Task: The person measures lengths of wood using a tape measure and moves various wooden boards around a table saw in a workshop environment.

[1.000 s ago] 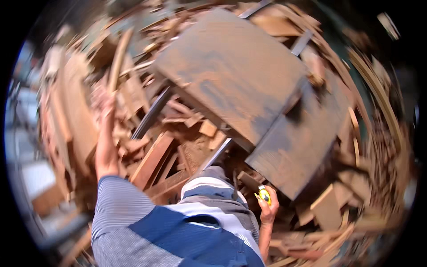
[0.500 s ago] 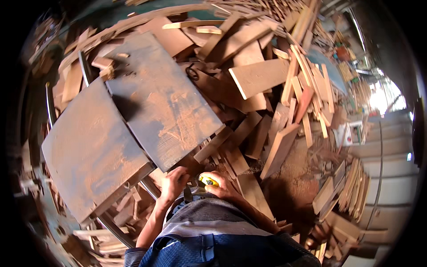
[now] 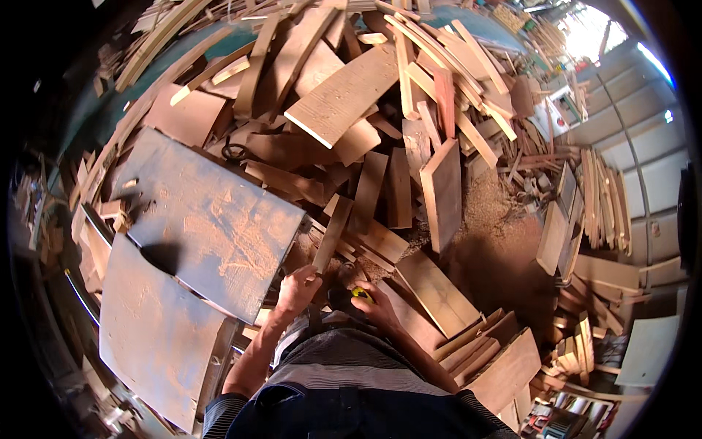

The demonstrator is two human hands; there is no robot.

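Note:
My right hand [image 3: 378, 306] is closed around a small yellow and black tape measure [image 3: 361, 294], close in front of my body. To its left, my left hand [image 3: 297, 289] has its fingers curled together; what they hold, if anything, is hidden. Just beyond those fingers is the near end of a narrow board [image 3: 333, 234], and I cannot tell whether they touch it. The metal saw table [image 3: 212, 219], dusted with sawdust, lies left of my left hand, with a gap between its two plates.
A heap of offcuts spreads ahead, with a wide plank [image 3: 344, 95] and a standing board [image 3: 442, 194] in it. Sawdust [image 3: 486, 205] covers the ground to the right. Stacked boards [image 3: 504, 366] stand beside my right forearm. A corrugated wall [image 3: 636, 139] rises at the far right.
My view has turned to the right, so the saw table and the wood heap appear shifted left. My right hand still holds the tape measure; my left hand remains curled, slightly farther from it.

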